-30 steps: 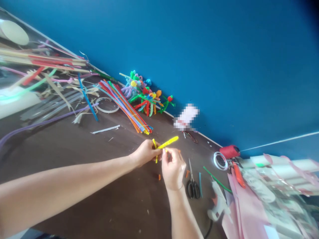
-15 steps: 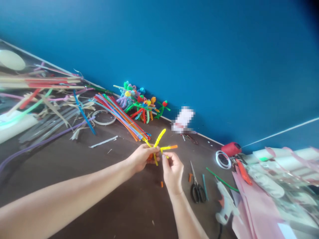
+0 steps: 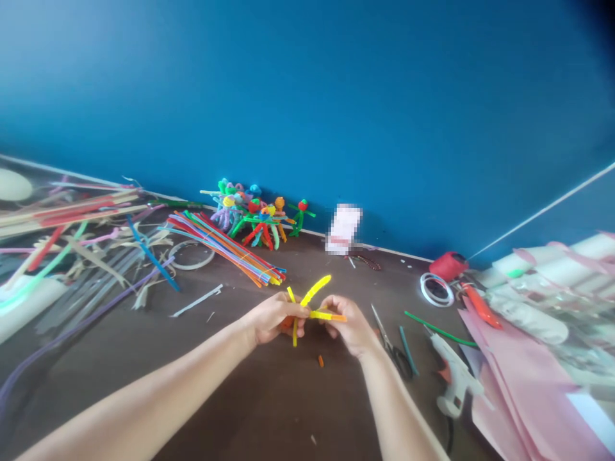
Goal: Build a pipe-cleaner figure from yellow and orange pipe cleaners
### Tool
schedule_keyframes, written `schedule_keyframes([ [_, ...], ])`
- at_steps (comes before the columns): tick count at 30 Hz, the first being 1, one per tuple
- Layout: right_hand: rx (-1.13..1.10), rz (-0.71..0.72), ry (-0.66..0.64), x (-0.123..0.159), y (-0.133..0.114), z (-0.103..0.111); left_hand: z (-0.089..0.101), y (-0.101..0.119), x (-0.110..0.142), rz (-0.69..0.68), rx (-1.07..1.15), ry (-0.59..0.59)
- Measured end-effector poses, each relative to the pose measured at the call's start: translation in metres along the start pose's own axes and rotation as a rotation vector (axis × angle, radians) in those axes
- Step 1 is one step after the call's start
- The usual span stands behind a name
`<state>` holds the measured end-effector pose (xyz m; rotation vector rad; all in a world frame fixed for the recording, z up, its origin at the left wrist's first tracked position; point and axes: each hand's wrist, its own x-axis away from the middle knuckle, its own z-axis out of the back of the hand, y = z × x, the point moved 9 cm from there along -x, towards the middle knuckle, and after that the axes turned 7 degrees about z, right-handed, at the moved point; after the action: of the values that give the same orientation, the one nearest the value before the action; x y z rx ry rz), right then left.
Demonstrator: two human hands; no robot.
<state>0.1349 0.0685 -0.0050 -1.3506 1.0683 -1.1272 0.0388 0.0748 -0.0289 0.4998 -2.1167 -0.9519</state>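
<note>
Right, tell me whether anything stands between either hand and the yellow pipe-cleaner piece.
Nothing visible does. The left hand grips the yellow piece; the right hand is at its orange tip, with no object between. The small orange scrap lies clear of both.

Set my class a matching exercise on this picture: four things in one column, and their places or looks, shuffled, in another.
1. Scissors
2. Small figures
3. Yellow stems
4. Glue gun

A. Gripped by the left hand
B. White, beside the pink sheets
C. Black-handled, near the right forearm
D. At the foot of the blue wall

Pairs: 1-C, 2-D, 3-A, 4-B
</note>
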Motion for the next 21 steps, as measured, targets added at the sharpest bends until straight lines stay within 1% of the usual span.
schedule_keyframes([
  [2,-0.01,-0.016,-0.033,0.001,0.0,0.001,-0.002,0.0,0.001,-0.003,-0.074,0.015],
  [4,0.012,-0.025,-0.023,0.001,0.0,0.006,0.0,0.002,0.002,-0.039,-0.186,0.09],
  [6,0.071,-0.003,-0.002,0.001,-0.004,0.012,0.002,0.006,0.003,-0.106,-0.337,0.185],
  [9,0.235,0.093,0.002,0.001,-0.013,0.016,0.007,0.012,0.005,-0.214,-0.57,0.32],
  [11,0.388,0.194,0.03,0.001,-0.024,0.016,0.014,0.014,0.006,-0.242,-0.665,0.412],
  [14,0.699,0.419,0.181,0.01,-0.048,0.01,0.024,0.015,0.006,-0.269,-0.662,0.506],
  [16,0.9,0.567,0.257,0.02,-0.064,-0.003,0.027,0.017,0.006,-0.305,-0.593,0.518],
  [18,1.049,0.664,0.267,0.027,-0.07,-0.019,0.027,0.018,0.007,-0.325,-0.496,0.508],
  [21,1.151,0.73,0.264,0.032,-0.071,-0.033,0.025,0.021,0.009,-0.344,-0.387,0.503],
])
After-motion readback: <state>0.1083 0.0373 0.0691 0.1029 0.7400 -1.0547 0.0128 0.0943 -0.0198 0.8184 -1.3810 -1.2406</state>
